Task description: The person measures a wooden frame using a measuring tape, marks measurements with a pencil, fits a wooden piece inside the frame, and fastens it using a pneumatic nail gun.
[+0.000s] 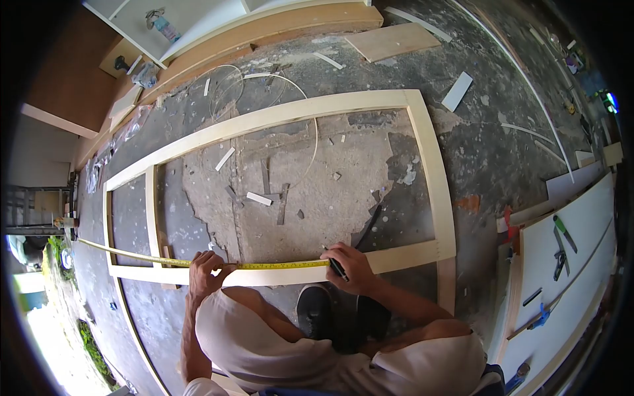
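A yellow tape measure blade (284, 266) runs along the near rail of a pale wooden frame (428, 148) on the floor. My left hand (207, 272) pinches the blade near the rail, and the blade stretches on past it to the far left. My right hand (351, 267) is closed at the right end of the visible blade, around a dark object (337, 269) that looks like the tape case; a thin tip shows above its fingers. An upright crosspiece (152, 211) joins the frame's two long rails at the left.
Wood scraps and a white strip (259, 198) lie inside the frame. At the right, a white board (561, 264) carries tools, including a green-handled one (565, 234). A white cabinet (198, 30) stands at the upper left. My shoes (314, 310) are close to the near rail.
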The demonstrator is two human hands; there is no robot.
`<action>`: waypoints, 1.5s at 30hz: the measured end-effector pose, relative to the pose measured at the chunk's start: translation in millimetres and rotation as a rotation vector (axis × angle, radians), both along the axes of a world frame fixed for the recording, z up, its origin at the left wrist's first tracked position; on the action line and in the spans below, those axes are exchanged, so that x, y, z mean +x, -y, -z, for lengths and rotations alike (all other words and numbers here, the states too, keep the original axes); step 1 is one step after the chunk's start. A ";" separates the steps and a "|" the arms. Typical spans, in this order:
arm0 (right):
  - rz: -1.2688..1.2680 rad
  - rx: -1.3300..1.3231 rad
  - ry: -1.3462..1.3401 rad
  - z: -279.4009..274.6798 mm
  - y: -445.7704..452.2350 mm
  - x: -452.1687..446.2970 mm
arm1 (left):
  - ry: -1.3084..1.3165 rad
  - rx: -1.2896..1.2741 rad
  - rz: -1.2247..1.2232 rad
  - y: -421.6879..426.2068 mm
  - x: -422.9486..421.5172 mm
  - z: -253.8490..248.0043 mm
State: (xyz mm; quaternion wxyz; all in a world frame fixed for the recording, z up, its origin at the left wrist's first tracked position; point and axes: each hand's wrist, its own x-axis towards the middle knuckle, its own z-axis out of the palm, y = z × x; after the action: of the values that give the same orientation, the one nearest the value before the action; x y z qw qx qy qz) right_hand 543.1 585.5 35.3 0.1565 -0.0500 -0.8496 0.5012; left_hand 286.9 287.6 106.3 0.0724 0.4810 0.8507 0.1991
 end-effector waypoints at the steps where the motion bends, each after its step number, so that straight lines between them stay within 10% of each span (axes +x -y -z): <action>1: 0.001 -0.001 -0.002 -3.9 5.7 -2.5 | -0.012 -0.018 0.035 -2.6 -1.9 -8.6; 11: 0.229 -0.221 0.036 -30.5 5.7 11.4 | -0.078 -0.137 0.350 -81.1 -6.7 -72.6; 25: 0.657 -0.777 0.107 -37.9 25.3 26.1 | -0.234 -0.159 1.051 -242.4 78.8 -20.1; 29: 0.802 -0.838 -0.023 -40.5 21.1 25.8 | 0.281 0.197 0.446 -234.2 119.6 7.8; 32: 0.869 -0.866 -0.026 -40.5 21.4 25.8 | 1.598 0.120 0.203 -214.9 153.2 41.5; 45: 0.537 -0.938 0.104 -31.1 -0.6 66.6 | 0.900 -0.238 0.389 -199.8 138.7 22.3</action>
State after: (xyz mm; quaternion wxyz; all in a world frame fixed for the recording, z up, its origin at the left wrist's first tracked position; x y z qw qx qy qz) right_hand 609.7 586.1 66.3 0.1978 -0.3546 -0.4985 0.7659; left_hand 425.6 487.4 83.9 0.5223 0.4854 0.6466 0.2711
